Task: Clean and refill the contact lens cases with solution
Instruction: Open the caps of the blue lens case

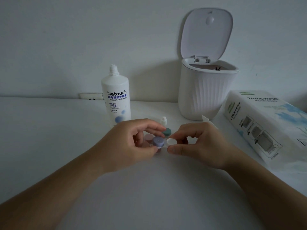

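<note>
The left hand (132, 140) pinches the case (157, 141) by its purple-capped well, held just above the table (49, 138). The right hand (197, 143) pinches the white cap (171, 141) between thumb and forefinger, just beside the case.

Risks:
- Cap slips from the fingertip pinch and rolls; the contact area is small.
- An opened well probably tilts in the grip and spills any liquid it holds.
- The uncapped bottle (116, 98) stands just behind the left hand; a backward knuckle strike tips it.

Clearance: the bin (207, 90), lid open, stands behind right; the tissue pack (259, 123) lies near the right wrist. Bare table lies toward the person and to the left.
</note>
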### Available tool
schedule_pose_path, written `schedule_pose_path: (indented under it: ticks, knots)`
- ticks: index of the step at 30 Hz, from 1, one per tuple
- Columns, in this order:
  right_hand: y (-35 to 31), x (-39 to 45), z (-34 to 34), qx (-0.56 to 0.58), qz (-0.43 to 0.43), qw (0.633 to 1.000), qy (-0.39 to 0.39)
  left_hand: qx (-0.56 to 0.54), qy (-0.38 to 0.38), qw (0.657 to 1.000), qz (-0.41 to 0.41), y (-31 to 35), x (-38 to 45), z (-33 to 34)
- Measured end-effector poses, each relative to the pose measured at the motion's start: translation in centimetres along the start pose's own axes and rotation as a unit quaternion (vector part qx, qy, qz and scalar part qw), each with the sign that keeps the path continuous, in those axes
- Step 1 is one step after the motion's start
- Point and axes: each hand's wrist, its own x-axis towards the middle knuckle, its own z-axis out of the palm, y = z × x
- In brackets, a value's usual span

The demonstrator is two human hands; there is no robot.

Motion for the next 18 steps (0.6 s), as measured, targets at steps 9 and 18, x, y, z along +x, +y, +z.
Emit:
schedule_pose_path:
  ticks: [9,18]
  knots:
    - [0.0,-0.05,0.0,0.008,0.0,1.0,0.007,0.026,0.012,0.999,0.034,0.28,-0.18,0.07]
    - [-0.03,0.02,-0.02,0.003,-0.003,1.0,0.001,0.069,0.034,0.995,0.068,0.63,0.06,0.13]
